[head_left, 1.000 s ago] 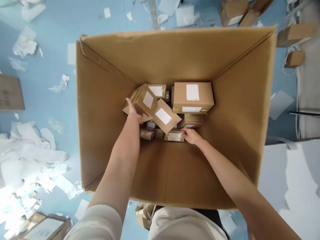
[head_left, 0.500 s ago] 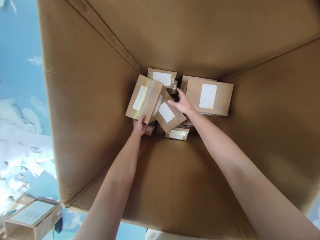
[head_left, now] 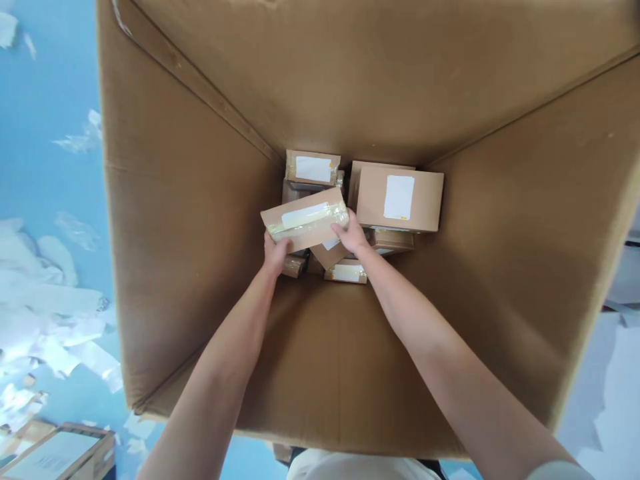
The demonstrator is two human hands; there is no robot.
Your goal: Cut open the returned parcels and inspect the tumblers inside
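A taped cardboard box (head_left: 320, 235) with a white label is held between both my hands, deep inside a very large carton (head_left: 340, 360). My left hand (head_left: 276, 255) grips its lower left end. At the right end, my right hand (head_left: 352, 233) has its fingers round the corner. Beneath it, partly covered, lies another labelled box (head_left: 327, 256). A small taped box (head_left: 313, 168) rests behind, and a larger labelled box (head_left: 373, 199) sits just right of my right hand.
Tall carton walls (head_left: 185, 200) surround my arms. More boxes lie at the bottom, including a flat taped one (head_left: 346, 272) at the near side. Outside, paper scraps (head_left: 55, 313) litter the blue floor at left, with a labelled carton (head_left: 60, 453) at lower left.
My right hand has moved from open beside the box to gripping its right end. The box has been turned and shifted right, now held in both hands.
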